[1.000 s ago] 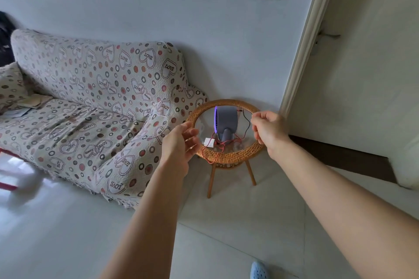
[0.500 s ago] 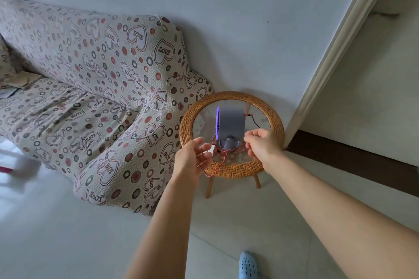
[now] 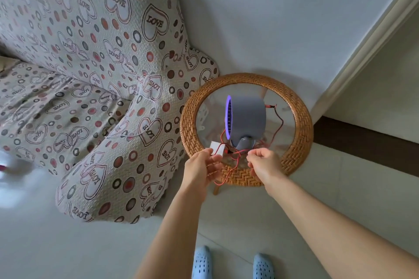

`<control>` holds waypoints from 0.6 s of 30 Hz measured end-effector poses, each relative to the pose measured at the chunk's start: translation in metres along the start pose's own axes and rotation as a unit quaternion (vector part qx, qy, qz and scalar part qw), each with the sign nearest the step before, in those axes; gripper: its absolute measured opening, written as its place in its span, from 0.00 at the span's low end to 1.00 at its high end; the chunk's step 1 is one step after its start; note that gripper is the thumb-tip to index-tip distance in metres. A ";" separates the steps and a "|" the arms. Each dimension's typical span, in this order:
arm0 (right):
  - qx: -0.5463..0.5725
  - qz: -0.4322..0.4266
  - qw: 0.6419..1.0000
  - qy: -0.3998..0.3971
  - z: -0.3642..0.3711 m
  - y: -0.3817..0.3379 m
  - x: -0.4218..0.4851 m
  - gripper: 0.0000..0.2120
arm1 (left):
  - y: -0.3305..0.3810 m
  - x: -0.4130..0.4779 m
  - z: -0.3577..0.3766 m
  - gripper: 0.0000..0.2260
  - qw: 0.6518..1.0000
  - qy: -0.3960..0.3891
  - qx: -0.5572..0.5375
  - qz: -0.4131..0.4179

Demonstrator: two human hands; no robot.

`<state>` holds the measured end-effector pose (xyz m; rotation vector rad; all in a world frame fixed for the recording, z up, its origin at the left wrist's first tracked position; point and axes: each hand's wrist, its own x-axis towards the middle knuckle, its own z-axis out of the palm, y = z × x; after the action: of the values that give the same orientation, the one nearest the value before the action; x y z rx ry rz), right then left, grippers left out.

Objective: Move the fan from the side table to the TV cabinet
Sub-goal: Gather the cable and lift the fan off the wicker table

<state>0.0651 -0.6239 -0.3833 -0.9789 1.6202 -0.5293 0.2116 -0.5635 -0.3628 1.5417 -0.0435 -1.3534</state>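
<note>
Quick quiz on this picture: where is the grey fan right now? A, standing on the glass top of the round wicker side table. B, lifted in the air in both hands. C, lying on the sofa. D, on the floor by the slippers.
A: the grey fan stands on its base on the side table, while the left hand and right hand only handle its red cable and white plug.

A home living room. Patterned sofa point(image 3: 95, 88) left of the fingers, wicker side table point(image 3: 297, 145) beyond them.

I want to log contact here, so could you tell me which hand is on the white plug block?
The left hand pinches the white plug block; the right hand only grips the red cable.
</note>
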 end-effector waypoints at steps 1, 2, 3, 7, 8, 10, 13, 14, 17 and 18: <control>0.003 0.006 1.000 0.010 0.004 0.004 0.004 0.04 | -0.001 0.007 -0.001 0.08 1.000 -0.001 0.015 0.005; 0.010 0.015 1.000 0.021 0.010 0.011 0.009 0.05 | -0.003 0.016 -0.002 0.08 0.999 -0.004 0.032 0.009; 0.020 0.027 0.999 0.033 0.016 0.019 0.015 0.06 | -0.006 0.024 -0.002 0.08 0.999 -0.009 0.049 0.010; 0.059 0.061 0.993 0.081 0.042 0.043 0.034 0.14 | -0.015 0.061 -0.008 0.10 0.990 -0.026 0.140 0.024; 0.064 0.063 0.991 0.097 0.047 0.046 0.038 0.15 | -0.019 0.071 -0.010 0.12 0.981 -0.024 0.186 0.044; 0.079 0.053 0.987 0.130 0.054 0.051 0.047 0.18 | -0.028 0.093 -0.013 0.15 0.943 -0.017 0.312 0.114; 0.076 0.029 0.982 0.168 0.063 0.057 0.061 0.23 | -0.037 0.118 -0.014 0.23 0.867 -0.008 0.450 0.212; 0.068 0.016 0.981 0.181 0.065 0.059 0.064 0.24 | -0.039 0.124 -0.014 0.26 0.850 -0.017 0.473 0.233; 0.048 -0.018 0.979 0.197 0.077 0.063 0.076 0.31 | -0.043 0.146 -0.017 0.36 0.809 -0.045 0.525 0.261; 0.044 -0.028 0.979 0.199 0.083 0.064 0.080 0.35 | -0.044 0.154 -0.018 0.39 0.795 -0.052 0.544 0.264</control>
<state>0.1200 -0.6411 -0.5016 -0.8915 1.9056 -0.8717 0.2566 -0.6250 -0.5048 2.1089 -1.4397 -0.9321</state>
